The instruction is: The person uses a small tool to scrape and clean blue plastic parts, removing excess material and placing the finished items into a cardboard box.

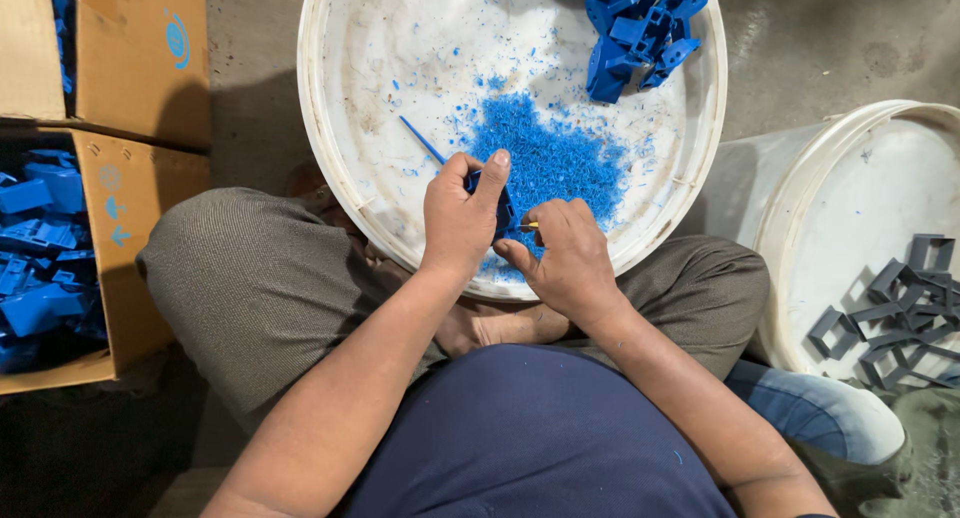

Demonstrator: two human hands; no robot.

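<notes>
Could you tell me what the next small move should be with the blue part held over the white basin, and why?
Probably one more short scrape: the left hand grips the blue part, the right hand has a small blade against it, and blue shavings lie below.

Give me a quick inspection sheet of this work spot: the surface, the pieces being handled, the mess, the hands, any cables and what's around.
Surface: white round tub at the seated person's knees, scuffed.
Job's things: left hand pinches a small blue plastic part; right hand holds a thin tool with a yellowish tip against it.
Clutter: blue shavings heaped mid-tub; a thin blue strip beside them.
Grippers: both hands closed, touching each other.
Cables: nothing seen.
Surroundings: pile of blue parts at the tub's far rim; cardboard box of blue parts; second white tub with grey parts.
</notes>
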